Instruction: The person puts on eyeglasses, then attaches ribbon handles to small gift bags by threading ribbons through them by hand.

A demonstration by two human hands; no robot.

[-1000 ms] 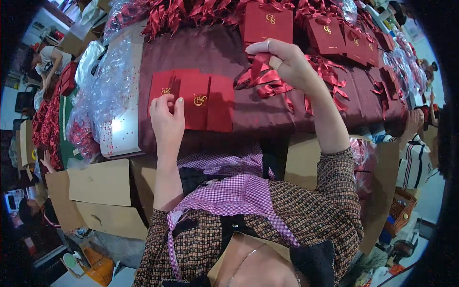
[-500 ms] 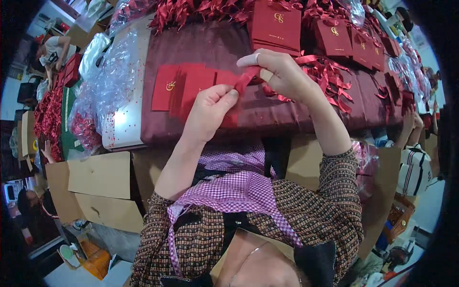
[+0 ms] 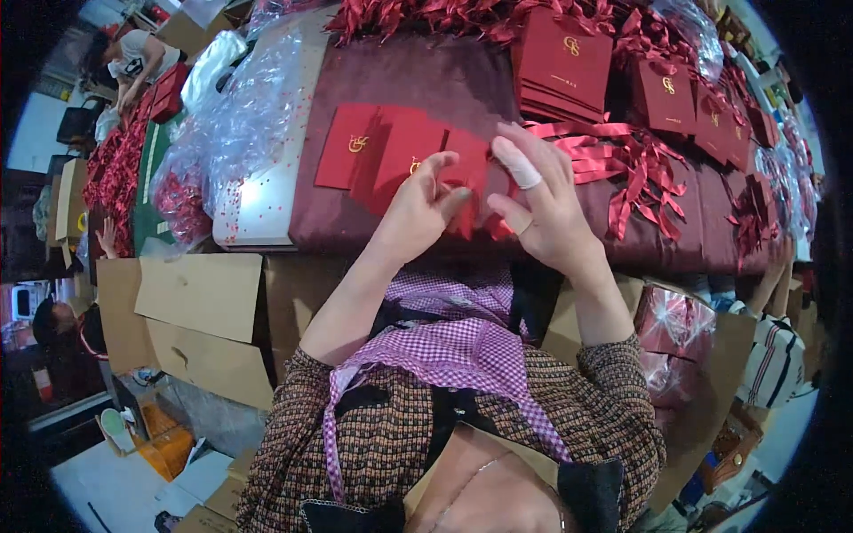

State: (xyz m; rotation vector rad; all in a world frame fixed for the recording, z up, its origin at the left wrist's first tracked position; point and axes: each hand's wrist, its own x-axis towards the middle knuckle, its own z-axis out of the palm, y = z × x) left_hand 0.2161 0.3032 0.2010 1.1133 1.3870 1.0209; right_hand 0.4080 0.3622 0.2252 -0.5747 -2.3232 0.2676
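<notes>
Both hands hover close together over a spread of flat red paper bags with gold print at the front of the cloth-covered table. My left hand has its thumb and index finger apart, the other fingers curled. Beside it, my right hand has its fingers stretched and thumb apart, with white tape on the index finger and a pale wrap on the thumb. Red ribbon shows between and below the hands, blurred; neither hand visibly grips it. Loose red ribbons lie right of my right hand.
Stacks of dark red bags stand at the back right, beside a heap of ribbons. Clear plastic wrapping covers the left side. Open cardboard boxes stand below the table edge. Other people work at both sides.
The pinch on the red ribbon has been let go; both hands have moved nearer to me and their fingers have spread. The whole view has shifted slightly.
</notes>
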